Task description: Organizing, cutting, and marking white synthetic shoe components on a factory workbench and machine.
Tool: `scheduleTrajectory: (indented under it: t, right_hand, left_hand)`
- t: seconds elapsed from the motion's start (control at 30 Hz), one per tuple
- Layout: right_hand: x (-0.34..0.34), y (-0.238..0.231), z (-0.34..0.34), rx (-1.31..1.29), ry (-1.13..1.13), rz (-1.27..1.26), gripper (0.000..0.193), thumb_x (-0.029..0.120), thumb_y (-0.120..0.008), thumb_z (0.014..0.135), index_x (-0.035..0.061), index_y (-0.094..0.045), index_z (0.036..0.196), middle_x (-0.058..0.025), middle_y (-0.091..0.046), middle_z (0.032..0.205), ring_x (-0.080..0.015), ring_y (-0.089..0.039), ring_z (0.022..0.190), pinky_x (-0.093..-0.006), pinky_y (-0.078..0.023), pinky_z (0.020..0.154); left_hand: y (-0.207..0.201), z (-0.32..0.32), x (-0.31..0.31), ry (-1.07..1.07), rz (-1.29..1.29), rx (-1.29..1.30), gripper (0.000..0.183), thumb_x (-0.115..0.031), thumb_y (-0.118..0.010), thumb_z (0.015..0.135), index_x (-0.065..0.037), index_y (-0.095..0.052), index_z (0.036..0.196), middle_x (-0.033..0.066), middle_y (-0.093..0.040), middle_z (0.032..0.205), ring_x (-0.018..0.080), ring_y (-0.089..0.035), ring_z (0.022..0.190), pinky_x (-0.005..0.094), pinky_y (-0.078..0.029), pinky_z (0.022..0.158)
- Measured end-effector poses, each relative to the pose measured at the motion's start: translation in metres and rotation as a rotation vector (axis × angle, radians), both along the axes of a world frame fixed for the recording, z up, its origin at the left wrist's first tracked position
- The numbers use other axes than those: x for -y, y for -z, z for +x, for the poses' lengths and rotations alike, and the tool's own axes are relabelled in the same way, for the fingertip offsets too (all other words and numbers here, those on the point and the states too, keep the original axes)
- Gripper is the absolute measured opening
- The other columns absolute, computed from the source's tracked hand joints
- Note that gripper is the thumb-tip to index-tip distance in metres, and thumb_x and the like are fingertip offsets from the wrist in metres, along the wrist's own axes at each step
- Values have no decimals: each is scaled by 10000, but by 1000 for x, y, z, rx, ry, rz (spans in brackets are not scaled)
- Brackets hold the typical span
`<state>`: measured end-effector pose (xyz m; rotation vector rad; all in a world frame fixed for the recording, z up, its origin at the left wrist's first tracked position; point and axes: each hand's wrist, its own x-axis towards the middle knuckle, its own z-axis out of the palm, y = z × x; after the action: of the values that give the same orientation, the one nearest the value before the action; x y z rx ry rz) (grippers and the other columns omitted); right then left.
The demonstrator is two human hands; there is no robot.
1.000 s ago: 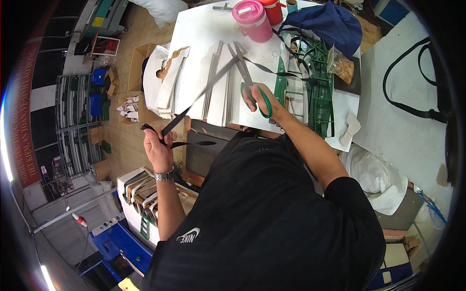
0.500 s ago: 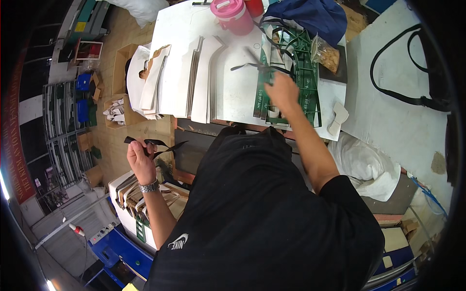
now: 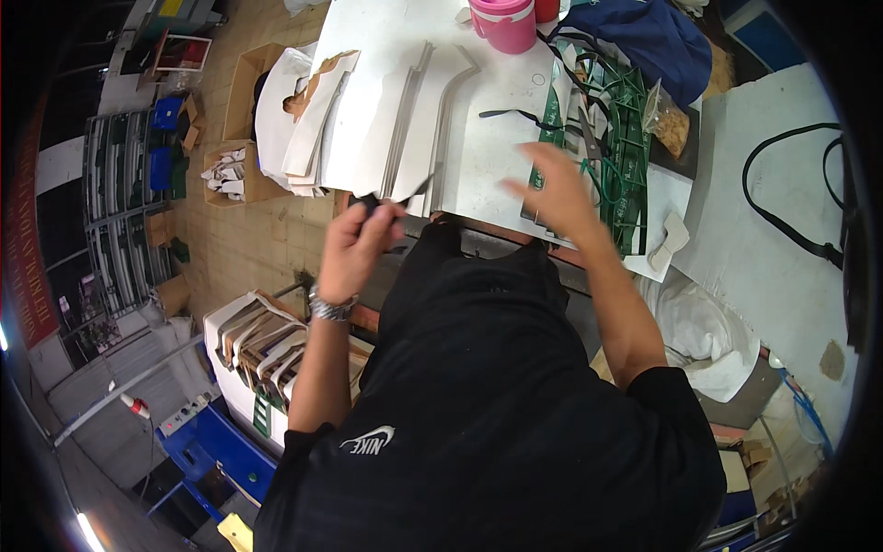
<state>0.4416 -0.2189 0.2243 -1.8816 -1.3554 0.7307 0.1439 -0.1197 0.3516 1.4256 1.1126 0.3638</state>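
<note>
My left hand [image 3: 357, 248] is closed around a black strap [image 3: 421, 190], held just off the table's near edge beside the stacks of white cut card [image 3: 386, 138]. The fingers hide part of the strap, and one end sticks out to the right. My right hand [image 3: 555, 191] is open, thumb and fingers apart, with nothing in it. It hovers over the near edge, left of a pair of scissors [image 3: 590, 145] with green handles. Those scissors lie on a green rack [image 3: 630, 189], among black straps [image 3: 515, 114].
A pink jug [image 3: 504, 26], a blue cloth [image 3: 658, 46] and a clear bag of tan pieces [image 3: 667, 124] sit at the far side of the white table [image 3: 492, 78]. Boxes [image 3: 230, 175] stand on the floor at left. A card-filled rack [image 3: 262, 345] is beside my left arm.
My left hand has moved right and up to the table edge with the black strap. My right hand, which seemed to hold the scissors, has let go of them on the green rack and opened.
</note>
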Motion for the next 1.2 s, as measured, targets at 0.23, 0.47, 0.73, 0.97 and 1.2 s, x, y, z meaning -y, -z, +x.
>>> scheduleTrajectory:
  t: [0.23,0.47,0.73,0.97,1.2]
  right_hand:
    - [-35,19,-100,-646,-15,14,341,206,-755,986,6,-717,1260,-122,-773,1038,-216,-731,959,-356,-573,871]
    - [18,21,-98,-701,816,-133,203,219,-663,1073,27,-717,1033,15,-607,709,-69,-540,538,-230,-476,544]
    - [8,34,-150,-819,1134,-142,187,223,-711,1048,53,-671,978,-27,-678,751,-118,-636,567,-260,-545,587]
    - [-103,120,-133,-1024,1141,83,236,225,-634,1075,-6,-672,1043,-102,-718,980,-210,-771,897,-321,-648,663]
    - [-249,230,-105,-908,986,37,258,199,-611,1063,-52,-665,1042,-147,-737,1027,-236,-757,937,-378,-671,730]
  left_hand:
    - [85,38,-74,253,-196,196,282,-260,-580,1120,-23,-732,1141,-21,-679,845,33,-510,658,220,-431,595]
    - [239,112,-107,315,-489,232,488,-410,-516,1108,18,-675,1278,92,-717,877,135,-623,678,295,-509,630]
    - [339,84,-165,184,208,18,569,-338,-700,998,29,-597,1420,213,-684,1269,364,-676,1112,467,-531,999]
    - [346,56,-264,192,404,-252,666,-434,-677,1011,40,-557,1464,257,-658,1317,365,-636,1222,439,-486,1086]
    - [346,93,-301,152,-383,-299,974,-615,-717,955,96,-400,1541,172,-490,1456,239,-420,1300,400,-362,1076]
